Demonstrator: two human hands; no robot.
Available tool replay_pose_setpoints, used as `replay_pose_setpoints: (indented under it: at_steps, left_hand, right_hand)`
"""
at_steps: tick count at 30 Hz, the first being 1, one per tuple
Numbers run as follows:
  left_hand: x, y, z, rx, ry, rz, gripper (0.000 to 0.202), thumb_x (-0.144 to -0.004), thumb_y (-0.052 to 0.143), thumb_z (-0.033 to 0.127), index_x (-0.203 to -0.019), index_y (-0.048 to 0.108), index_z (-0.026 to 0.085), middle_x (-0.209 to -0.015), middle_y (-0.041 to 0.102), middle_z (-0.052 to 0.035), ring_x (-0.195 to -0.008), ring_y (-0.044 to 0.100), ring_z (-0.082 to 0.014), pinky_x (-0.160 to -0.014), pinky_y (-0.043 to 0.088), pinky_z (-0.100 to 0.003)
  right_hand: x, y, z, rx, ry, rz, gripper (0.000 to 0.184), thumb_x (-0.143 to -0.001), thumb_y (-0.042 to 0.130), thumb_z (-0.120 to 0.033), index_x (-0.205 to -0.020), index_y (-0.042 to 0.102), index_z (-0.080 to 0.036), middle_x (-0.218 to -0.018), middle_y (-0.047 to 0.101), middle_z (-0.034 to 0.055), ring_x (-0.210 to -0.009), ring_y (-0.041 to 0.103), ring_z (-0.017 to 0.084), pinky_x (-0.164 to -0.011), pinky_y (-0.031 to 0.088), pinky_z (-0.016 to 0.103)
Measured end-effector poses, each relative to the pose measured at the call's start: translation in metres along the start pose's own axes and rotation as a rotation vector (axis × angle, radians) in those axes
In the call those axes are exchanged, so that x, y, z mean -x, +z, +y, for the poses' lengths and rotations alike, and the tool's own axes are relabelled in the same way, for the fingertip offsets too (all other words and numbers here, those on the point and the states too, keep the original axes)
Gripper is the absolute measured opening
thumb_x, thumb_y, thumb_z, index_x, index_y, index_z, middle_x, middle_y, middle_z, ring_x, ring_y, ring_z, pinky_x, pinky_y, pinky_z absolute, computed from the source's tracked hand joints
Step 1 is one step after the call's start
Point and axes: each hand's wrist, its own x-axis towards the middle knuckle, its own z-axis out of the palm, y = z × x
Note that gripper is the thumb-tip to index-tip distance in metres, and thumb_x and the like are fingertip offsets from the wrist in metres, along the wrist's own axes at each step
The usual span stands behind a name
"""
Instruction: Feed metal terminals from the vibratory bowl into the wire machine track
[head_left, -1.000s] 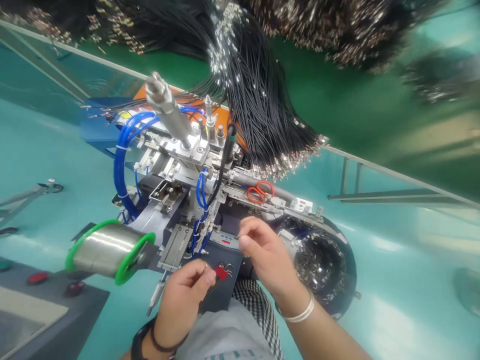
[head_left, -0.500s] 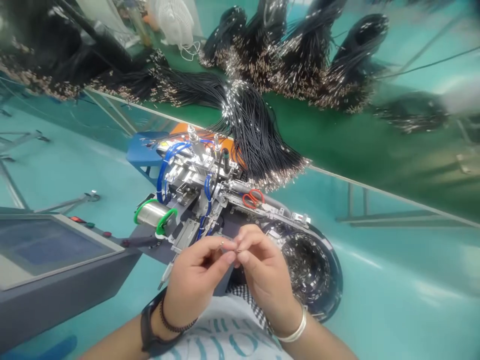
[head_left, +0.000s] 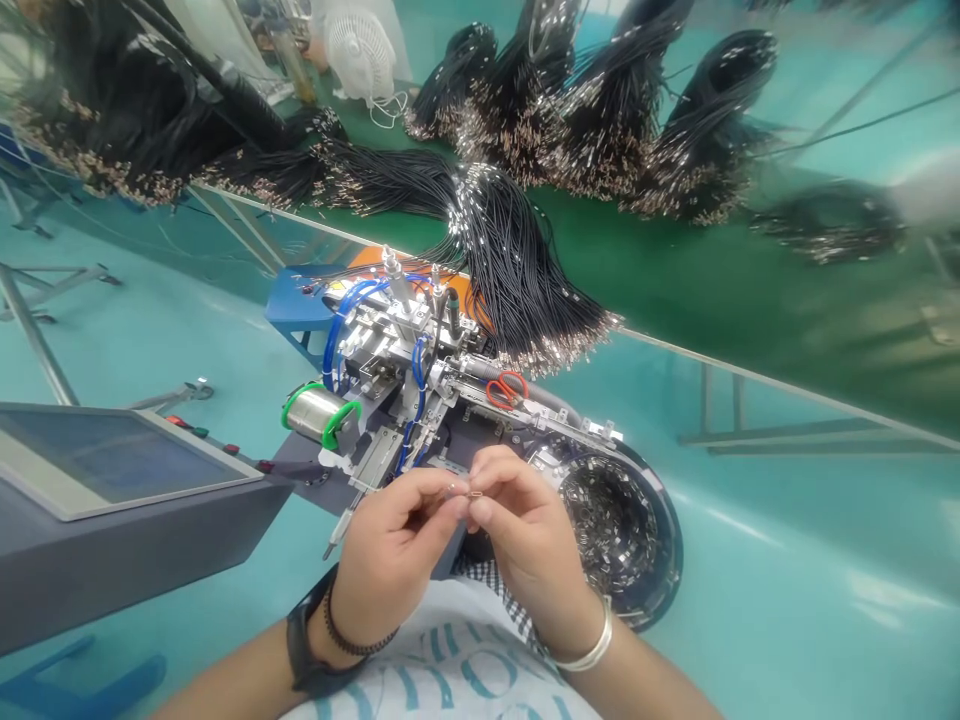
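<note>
My left hand [head_left: 394, 545] and my right hand [head_left: 529, 530] meet above the front of a crimping machine [head_left: 397, 365]. A small metal terminal [head_left: 474, 494] is pinched in my right fingertips. A tiny metal piece [head_left: 454, 489] glints at my left fingertips, almost touching it. Its exact shape is too small to make out. Behind my right hand sits a round vibratory bowl feeder [head_left: 611, 530] full of loose metal terminals. Black wires with metal ends [head_left: 517, 260] fan out over the machine.
Red-handled scissors [head_left: 506, 391] lie on the machine, next to a spool with green flanges [head_left: 319, 415]. A grey control console with a screen [head_left: 112, 460] stands to the left. Several wire bundles [head_left: 600, 130] lie on a green-topped bench beyond, near a white fan [head_left: 360, 50].
The view has swung and widened, showing more bundles and the console. My hands have come together at the fingertips, and my left hand has moved up, away from the red piece, which is now hidden.
</note>
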Motion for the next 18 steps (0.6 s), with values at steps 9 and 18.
replay_pose_setpoints:
  at_steps: [9, 18]
  left_hand:
    - [-0.003, 0.002, 0.003, 0.146, -0.153, -0.128, 0.025, -0.079, 0.061, 0.041, -0.084, 0.068, 0.018, -0.068, 0.067, -0.0025, -0.06, 0.059, -0.0141, -0.057, 0.047, -0.022]
    - [-0.002, 0.004, -0.007, 0.205, -0.261, -0.168, 0.026, -0.082, 0.057, 0.042, -0.086, 0.062, 0.017, -0.068, 0.063, -0.0014, -0.063, 0.055, -0.0128, -0.06, 0.045, -0.021]
  right_hand:
    - [0.004, 0.007, -0.012, -0.254, 0.34, 0.111, 0.018, -0.072, 0.074, -0.031, -0.08, 0.062, -0.019, -0.072, 0.057, -0.0006, -0.06, 0.051, 0.008, -0.053, 0.041, 0.019]
    - [0.003, 0.005, 0.002, -0.164, 0.309, 0.114, 0.016, -0.074, 0.072, -0.028, -0.079, 0.06, -0.019, -0.069, 0.056, -0.0031, -0.059, 0.051, 0.007, -0.056, 0.042, 0.019]
